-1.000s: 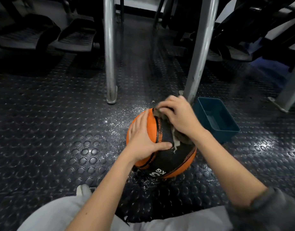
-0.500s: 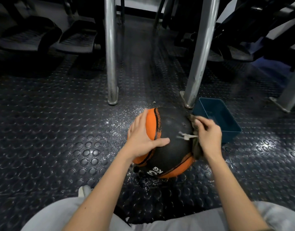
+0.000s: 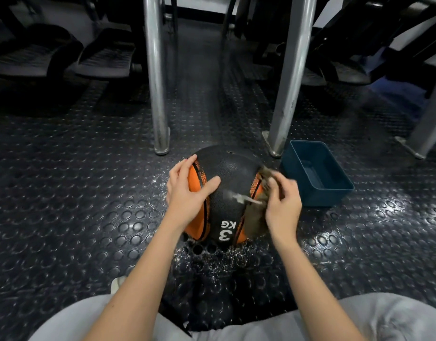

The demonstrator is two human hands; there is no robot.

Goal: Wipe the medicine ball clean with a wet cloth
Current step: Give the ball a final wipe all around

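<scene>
**Medicine ball [image 3: 226, 178] getting its right side wiped**

It is sitting on the studded rubber floor [image 3: 76, 193] just ahead of my knees, with the 3 KG mark facing me. My right hand [image 3: 283, 205] is gripping the wet cloth [image 3: 257, 217], fingers curled round it, and pressing it against the ball's right side. My left hand [image 3: 187, 193] is lying open on the left side, fingers spread, steadying it.

I am judging myself partway through. The underside and far side are probably waiting, so the ball is likely needing a turn.

Water is glistening on the floor around the ball. A blue tub [image 3: 335, 193] is standing just beside it on the right. Two metal posts [image 3: 156, 94] are rising close behind, crowding any roll forward.
</scene>
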